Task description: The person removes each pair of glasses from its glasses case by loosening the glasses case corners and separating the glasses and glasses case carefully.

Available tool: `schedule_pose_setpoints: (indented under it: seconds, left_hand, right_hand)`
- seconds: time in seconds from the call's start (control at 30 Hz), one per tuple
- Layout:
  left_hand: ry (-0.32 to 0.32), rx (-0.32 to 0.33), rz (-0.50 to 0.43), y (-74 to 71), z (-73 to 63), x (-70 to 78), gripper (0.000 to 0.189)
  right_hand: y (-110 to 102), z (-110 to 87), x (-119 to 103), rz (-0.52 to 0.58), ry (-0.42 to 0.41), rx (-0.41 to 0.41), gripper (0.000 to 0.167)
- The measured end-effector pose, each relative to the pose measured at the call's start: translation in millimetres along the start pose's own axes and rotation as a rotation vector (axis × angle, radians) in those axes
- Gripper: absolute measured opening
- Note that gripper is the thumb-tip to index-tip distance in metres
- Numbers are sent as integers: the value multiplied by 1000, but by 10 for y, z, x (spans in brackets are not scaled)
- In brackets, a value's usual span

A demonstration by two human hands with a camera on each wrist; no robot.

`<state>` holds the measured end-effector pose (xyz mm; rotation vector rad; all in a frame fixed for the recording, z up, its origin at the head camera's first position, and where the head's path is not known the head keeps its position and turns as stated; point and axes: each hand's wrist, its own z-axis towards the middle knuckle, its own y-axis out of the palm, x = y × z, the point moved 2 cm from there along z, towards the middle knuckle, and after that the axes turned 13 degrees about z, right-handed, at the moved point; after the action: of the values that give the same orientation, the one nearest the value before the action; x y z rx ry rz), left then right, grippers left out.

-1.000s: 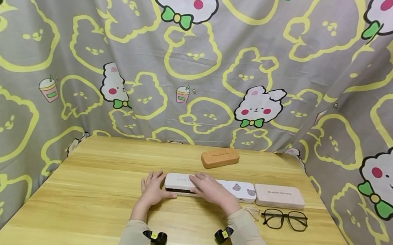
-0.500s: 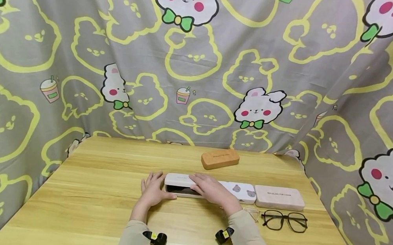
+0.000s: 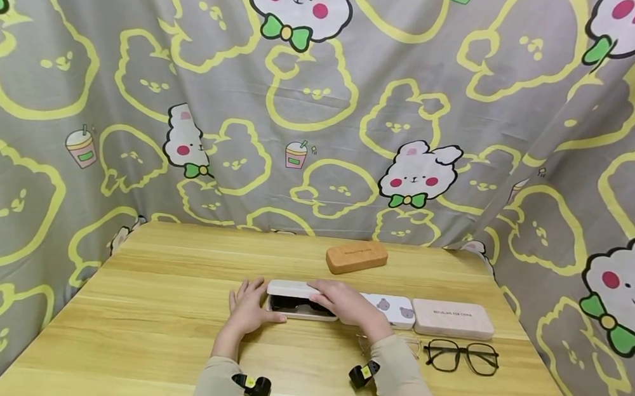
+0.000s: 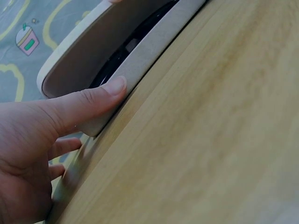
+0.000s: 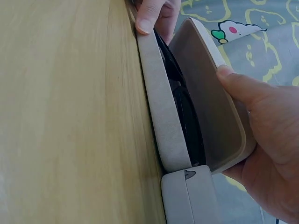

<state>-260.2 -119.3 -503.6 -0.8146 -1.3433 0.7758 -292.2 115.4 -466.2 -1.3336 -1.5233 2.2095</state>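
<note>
A white glasses case lies on the table with its lid partly raised. Inside, dark sunglasses show through the gap. My left hand holds the case's left end, its thumb pressed against the front wall of the base and the other fingers at the side. Gripping the lid towards its right end is my right hand; the thumb is on the front edge and the other fingers are mostly hidden behind.
Right of it in a row lie a bear-print glasses case and a pale pink glasses case. Black-framed glasses and thin-rimmed glasses lie in front. A brown glasses case sits farther back, before a patterned curtain.
My right hand has lifted the lid from a narrow slit to a wider gap, so the dark sunglasses inside now show. The left hand has stayed in place.
</note>
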Motion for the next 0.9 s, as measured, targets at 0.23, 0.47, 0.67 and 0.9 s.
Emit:
schedule_pose_setpoints:
  seconds: [0.23, 0.47, 0.67, 0.9]
  left_hand:
    - [2, -1, 7, -5, 13, -8, 94]
    - [5, -6, 9, 9, 22, -17, 94]
    - [4, -6, 15, 10, 32, -25, 96]
    - [-1, -8, 20, 19, 31, -28, 94]
  right_hand:
    - [-34, 5, 9, 32, 5, 17, 48]
    - [-56, 7, 2, 44, -13, 44, 47]
    - [-54, 15, -16, 19, -9, 67, 44]
    - [-34, 18, -13, -2, -10, 117, 41]
